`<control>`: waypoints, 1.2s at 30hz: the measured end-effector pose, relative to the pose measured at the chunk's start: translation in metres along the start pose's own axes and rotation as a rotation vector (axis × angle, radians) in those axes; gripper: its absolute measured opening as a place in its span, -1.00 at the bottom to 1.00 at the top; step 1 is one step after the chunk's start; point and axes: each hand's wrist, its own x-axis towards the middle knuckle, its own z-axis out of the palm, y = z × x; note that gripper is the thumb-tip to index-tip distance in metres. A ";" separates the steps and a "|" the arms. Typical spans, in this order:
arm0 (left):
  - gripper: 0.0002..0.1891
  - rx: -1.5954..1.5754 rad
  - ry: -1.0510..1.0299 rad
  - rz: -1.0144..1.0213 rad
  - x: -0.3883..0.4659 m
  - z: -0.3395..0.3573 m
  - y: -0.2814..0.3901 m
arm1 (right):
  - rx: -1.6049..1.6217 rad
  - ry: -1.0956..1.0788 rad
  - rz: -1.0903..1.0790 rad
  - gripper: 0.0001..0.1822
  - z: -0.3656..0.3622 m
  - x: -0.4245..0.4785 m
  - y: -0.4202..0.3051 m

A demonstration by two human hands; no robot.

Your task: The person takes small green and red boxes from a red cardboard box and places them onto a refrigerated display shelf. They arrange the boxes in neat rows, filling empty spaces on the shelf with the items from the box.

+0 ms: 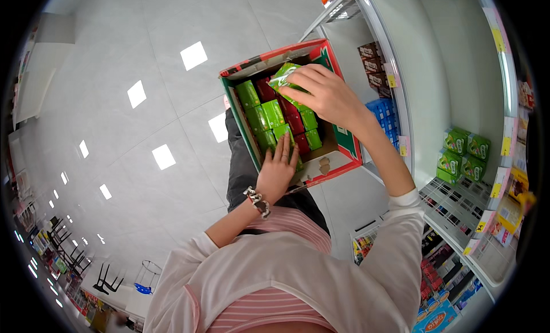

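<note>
An open cardboard carton point(347, 140) with red and green printed sides stands tilted before me. Inside it are several small green boxes point(257, 118) and dark red boxes point(294, 123). My right hand point(324, 92) grips a green box point(284, 74) by its upper part, raised above the others near the carton's far side. My left hand point(278, 166) reaches over the carton's near side, its fingers spread and resting on the green boxes there. The fingers partly cover those boxes. Bare cardboard floor shows along the carton's right side.
To the right stands a white shelf unit point(406, 88). Green boxes point(463, 154) are stacked on its wire shelf point(455, 198). Brown boxes point(374, 66) and blue boxes point(381, 118) fill another section. Price tags line the shelf edges. Grey tiled floor point(129, 118) extends left.
</note>
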 end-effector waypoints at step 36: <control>-0.38 0.030 -0.025 0.031 -0.001 0.004 -0.001 | 0.410 0.018 0.670 -0.65 0.105 0.018 -0.031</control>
